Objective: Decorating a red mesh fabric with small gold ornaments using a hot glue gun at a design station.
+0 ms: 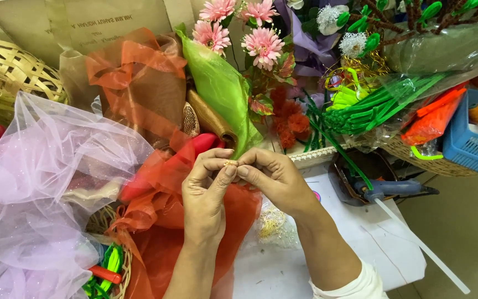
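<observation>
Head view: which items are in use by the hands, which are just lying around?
In use:
left hand
right hand
small gold piece pinched between both
red mesh under the hands

Lying about:
glue gun
pink flowers
green stems
blue basket
lilac tulle

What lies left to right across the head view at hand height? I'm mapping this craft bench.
Pink tulle → orange fabric → left hand → small gold piece pinched by both hands → right hand → glue gun → blue basket.
</observation>
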